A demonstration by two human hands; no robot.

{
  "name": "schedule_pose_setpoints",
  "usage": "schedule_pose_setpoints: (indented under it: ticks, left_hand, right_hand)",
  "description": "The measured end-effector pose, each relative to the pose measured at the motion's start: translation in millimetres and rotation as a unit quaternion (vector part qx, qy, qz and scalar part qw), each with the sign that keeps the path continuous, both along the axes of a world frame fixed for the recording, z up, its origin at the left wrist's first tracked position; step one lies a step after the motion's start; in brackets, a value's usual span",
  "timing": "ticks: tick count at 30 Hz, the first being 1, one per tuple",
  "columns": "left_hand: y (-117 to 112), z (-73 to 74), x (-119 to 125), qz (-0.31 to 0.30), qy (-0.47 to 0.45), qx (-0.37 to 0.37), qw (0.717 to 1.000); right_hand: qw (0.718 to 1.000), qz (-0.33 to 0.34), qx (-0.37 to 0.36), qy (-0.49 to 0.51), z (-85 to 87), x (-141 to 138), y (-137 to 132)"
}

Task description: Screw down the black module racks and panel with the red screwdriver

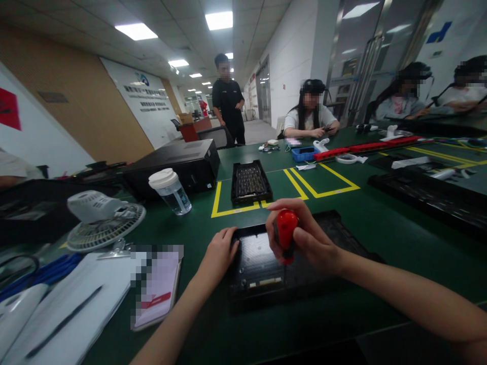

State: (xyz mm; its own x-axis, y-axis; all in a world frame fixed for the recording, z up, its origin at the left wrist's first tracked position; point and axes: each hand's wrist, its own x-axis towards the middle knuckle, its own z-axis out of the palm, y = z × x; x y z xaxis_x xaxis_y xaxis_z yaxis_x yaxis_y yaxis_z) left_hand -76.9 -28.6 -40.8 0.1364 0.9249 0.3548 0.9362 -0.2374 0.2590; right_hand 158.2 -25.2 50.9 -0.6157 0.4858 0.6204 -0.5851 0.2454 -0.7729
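A flat black panel (266, 274) lies on the green table in front of me. My left hand (218, 251) rests on its left edge, fingers curled over the rim. My right hand (304, 238) is closed round a screwdriver with a red handle (286, 225), held upright with its thin shaft pointing down onto the panel. A black tray of small parts (250, 182) sits just beyond the panel, inside yellow tape lines.
A clear cup with a white lid (171, 191) and a small white fan (101, 218) stand at the left, near a notebook with a pen (64, 314). A black box (178, 165) lies behind them. Other people sit and stand at the far end.
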Motion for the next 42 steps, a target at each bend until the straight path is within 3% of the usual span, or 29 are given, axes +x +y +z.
schedule_pose_setpoints:
  ticks: [5,21,27,36,42]
  left_hand:
    - [-1.2,3.0,1.1,0.005,0.000,-0.011,1.000]
    - [-1.0,1.3,0.2,0.001,0.001,-0.001,1.000]
    - [-1.6,1.8,-0.2,0.004,-0.004,-0.004,1.000]
    - [-0.7,0.3,-1.2,0.006,0.001,-0.003,1.000]
    - [-1.4,1.6,-0.1,0.008,-0.001,-0.012,1.000]
  right_hand:
    - [0.999,0.029,-0.033,0.006,3.5,1.2,-1.4]
    - [0.996,-0.035,0.079,-0.019,7.5,4.8,-1.0]
    - [0.997,0.006,0.073,0.021,13.0,2.0,-2.7]
    - [0.993,-0.060,0.095,0.025,5.9,-0.3,-1.0]
    - [0.996,-0.049,0.076,0.025,1.7,-4.1,-3.6]
